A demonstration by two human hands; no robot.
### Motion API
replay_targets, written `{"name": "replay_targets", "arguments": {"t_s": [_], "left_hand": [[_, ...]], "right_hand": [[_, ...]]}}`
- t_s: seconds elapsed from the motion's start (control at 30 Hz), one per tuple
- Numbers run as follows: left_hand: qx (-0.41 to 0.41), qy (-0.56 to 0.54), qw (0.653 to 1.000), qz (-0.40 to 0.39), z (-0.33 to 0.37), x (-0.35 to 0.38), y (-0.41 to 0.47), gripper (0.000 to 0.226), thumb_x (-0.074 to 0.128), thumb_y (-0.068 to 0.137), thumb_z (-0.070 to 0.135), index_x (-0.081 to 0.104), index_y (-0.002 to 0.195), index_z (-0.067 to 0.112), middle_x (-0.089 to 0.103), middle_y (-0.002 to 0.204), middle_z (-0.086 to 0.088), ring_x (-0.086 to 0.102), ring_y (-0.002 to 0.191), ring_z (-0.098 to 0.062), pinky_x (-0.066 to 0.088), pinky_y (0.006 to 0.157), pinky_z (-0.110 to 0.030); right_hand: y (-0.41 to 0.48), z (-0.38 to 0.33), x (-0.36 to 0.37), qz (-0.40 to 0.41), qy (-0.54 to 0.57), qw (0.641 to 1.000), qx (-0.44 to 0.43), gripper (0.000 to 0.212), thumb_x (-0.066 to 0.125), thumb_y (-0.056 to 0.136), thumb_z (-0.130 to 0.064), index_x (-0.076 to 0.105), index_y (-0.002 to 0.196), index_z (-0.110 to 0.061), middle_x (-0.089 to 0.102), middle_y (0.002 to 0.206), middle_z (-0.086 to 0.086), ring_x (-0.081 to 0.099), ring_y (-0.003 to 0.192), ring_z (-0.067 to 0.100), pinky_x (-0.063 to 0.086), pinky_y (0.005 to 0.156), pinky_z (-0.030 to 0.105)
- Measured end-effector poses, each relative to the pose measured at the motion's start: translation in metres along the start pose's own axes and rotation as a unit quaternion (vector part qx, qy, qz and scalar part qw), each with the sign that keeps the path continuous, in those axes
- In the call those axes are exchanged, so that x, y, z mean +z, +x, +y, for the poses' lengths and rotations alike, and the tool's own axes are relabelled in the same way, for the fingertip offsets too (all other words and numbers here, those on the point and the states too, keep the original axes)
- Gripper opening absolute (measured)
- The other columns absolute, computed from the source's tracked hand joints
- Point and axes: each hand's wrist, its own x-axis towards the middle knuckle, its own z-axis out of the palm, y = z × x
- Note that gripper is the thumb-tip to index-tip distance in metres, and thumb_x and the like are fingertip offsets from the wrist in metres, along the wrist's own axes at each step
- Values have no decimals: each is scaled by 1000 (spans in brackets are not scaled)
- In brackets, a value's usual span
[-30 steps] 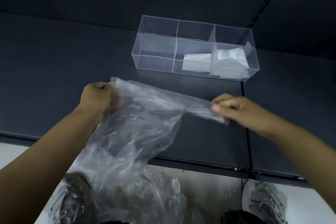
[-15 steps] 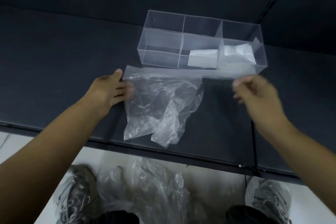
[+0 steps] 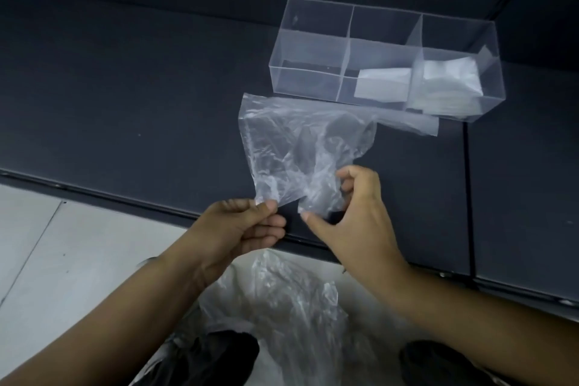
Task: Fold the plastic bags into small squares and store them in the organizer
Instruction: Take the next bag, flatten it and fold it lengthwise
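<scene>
A crumpled clear plastic bag [image 3: 294, 141] lies on the dark table [image 3: 125, 103], its top edge just in front of the clear organizer [image 3: 313, 50]. My left hand [image 3: 241, 229] pinches the bag's near left corner between thumb and fingers. My right hand [image 3: 354, 216] pinches the near right corner beside it. The organizer has three compartments; a folded white bag [image 3: 380, 83] lies in the middle one and a stack of folded bags [image 3: 451, 84] fills the right one. The left compartment holds nothing.
More loose clear bags [image 3: 282, 298] lie in a heap on the pale floor below the table's front edge [image 3: 125, 200], between my shoes. A seam [image 3: 466, 197] splits the table surface at the right.
The bag was laid flat on the table. Both hands left its top edge and came down to pinch the two near corners by the table's front edge.
</scene>
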Motion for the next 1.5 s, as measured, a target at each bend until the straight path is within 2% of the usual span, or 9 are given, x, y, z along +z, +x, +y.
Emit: {"name": "replay_targets", "arguments": {"t_s": [0.2, 0.43, 0.7, 0.83, 1.07, 1.17, 1.3, 1.4, 1.5], "left_hand": [[5, -23, 1000, 2, -3, -5, 5, 23, 70, 70, 29, 76, 76, 8, 74, 87, -16, 73, 73, -19, 55, 56, -20], [42, -50, 995, 76, 6, -33, 18, 21, 56, 93, 21, 66, 90, 4, 75, 80, -11, 73, 69, -18, 55, 54, -20], [51, 19, 993, 100, 19, -49, 27, 20, 57, 93, 24, 67, 90, 7, 75, 75, -6, 72, 63, -13, 53, 49, -17], [56, 62, 991, 101, 21, -48, 31, 23, 59, 90, 28, 68, 89, 7, 75, 76, -7, 72, 63, -13, 52, 49, -16], [54, 161, 984, 59, 21, -40, 22, 20, 69, 74, 26, 74, 73, 6, 74, 80, -16, 71, 60, -16, 52, 48, -17], [24, 244, 969, 5, 17, -32, 16, 21, 75, 62, 31, 77, 69, 12, 74, 78, -16, 72, 64, -21, 53, 50, -19], [-16, 330, 941, -75, 12, -24, 7, 29, 81, 55, 38, 76, 73, 17, 74, 78, -13, 72, 68, -22, 53, 54, -21], [-5, 381, 921, -76, 13, -22, 4, 18, 81, 64, 35, 75, 74, 22, 73, 74, -9, 71, 64, -19, 52, 53, -21], [217, 438, 866, 106, 11, -17, 10, 15, 65, 87, 25, 69, 73, 27, 68, 64, 5, 65, 56, -7, 47, 53, -12]], "right_hand": [[28, 18, -13, 40, 25, 999, 14, 8, 64, 89, -18, 57, 86, -16, 60, 70, 0, 50, 61, 5, 45, 61, 32], [50, 41, -68, -50, 338, 917, 207, 15, 57, 93, -8, 70, 92, -13, 74, 84, 4, 69, 79, 12, 56, 73, 23], [64, 64, -129, -231, 420, 841, 251, 29, 58, 83, -43, 69, 84, -17, 69, 97, 1, 62, 90, 11, 54, 78, 23], [64, 65, -140, -285, 336, 870, 224, 66, 76, 56, -69, 68, 90, -14, 69, 93, 3, 66, 91, 13, 54, 74, 22], [61, 77, -146, -158, 228, 915, 294, 10, 69, 84, -18, 61, 78, -17, 60, 62, 1, 59, 55, 10, 47, 48, 18], [53, 88, -156, -105, 138, 938, 300, 14, 64, 85, 0, 60, 84, -13, 62, 55, -1, 60, 51, 8, 47, 45, 17], [34, 97, -168, -58, -23, 954, 295, 14, 72, 82, -6, 63, 92, -10, 69, 62, 4, 59, 46, 10, 46, 45, 22], [25, 90, -173, -61, -167, 940, 293, 26, 73, 82, -24, 61, 102, -12, 68, 82, 5, 63, 67, 19, 44, 56, 27], [26, 66, -167, 29, -337, 928, 157, 37, 68, 83, -22, 58, 117, -11, 55, 113, 13, 53, 105, 36, 47, 83, 40]]}}
